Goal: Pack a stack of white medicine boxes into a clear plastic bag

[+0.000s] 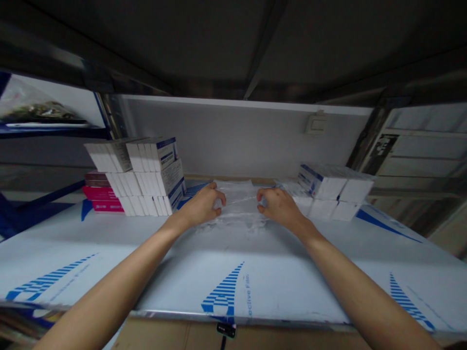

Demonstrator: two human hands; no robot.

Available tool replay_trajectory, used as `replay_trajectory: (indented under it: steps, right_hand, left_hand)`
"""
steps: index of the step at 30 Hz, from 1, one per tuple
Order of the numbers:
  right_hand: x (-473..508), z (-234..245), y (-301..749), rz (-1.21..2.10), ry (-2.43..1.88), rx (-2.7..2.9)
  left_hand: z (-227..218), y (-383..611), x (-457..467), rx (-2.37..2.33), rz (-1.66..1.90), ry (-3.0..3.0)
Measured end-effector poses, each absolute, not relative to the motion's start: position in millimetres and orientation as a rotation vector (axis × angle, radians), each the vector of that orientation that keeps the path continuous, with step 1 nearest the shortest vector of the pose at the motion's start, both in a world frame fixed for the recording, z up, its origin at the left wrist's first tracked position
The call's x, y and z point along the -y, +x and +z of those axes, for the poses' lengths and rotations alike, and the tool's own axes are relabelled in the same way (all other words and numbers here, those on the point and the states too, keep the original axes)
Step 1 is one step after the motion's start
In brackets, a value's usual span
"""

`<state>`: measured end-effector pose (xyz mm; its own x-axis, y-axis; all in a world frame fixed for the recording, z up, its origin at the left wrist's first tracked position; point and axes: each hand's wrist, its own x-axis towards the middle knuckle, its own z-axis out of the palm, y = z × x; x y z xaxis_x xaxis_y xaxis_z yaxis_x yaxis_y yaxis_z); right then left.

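Both my arms reach deep into a shelf bay. My left hand [201, 206] and my right hand [278, 206] are closed on the two sides of a clear plastic-wrapped bundle [239, 204] that lies on the shelf board [233, 262] between them. The wrap is crinkled under my fingers. What is inside the wrap is hard to make out. A stack of white and blue boxes [153, 177] stands just left of my left hand. Another shrink-wrapped pack of white and blue boxes [330, 192] sits right of my right hand.
Pink and dark red boxes [100, 194] lie left of the white stack. The shelf board carries protective film with blue printing. A white back wall with a switch plate [315, 125] closes the bay. A dark shelf overhead hangs low. Blue shelf frame [44, 199] stands at left.
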<state>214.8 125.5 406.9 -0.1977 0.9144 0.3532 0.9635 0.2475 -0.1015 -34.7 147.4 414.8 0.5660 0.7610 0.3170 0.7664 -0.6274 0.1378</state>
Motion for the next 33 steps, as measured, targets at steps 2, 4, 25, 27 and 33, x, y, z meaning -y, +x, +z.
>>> replay_trajectory:
  steps: [2,4,25,27,33]
  right_hand:
    - [-126.2,409.2,216.1,-0.179,-1.706,2.165]
    - [-126.0,411.5,217.9,-0.116,-1.667,2.2]
    - [-85.9,437.1,222.7,0.351,-1.565,2.724]
    - [-87.9,440.7,223.8,0.325,-1.535,2.664]
    - [-82.0,445.7,223.9,0.501,-1.413,2.693]
  left_hand:
    - [417.7,-32.7,-146.2,1.361,-0.646,-2.76]
    - [419.8,-32.5,-145.6,1.408,-0.668,-2.729]
    - [436.2,-40.8,-102.3,1.52,0.142,-2.931]
    - [439.8,-40.2,-99.6,1.469,0.077,-2.956]
    - [435.2,-38.0,-87.9,1.457,0.004,-2.943]
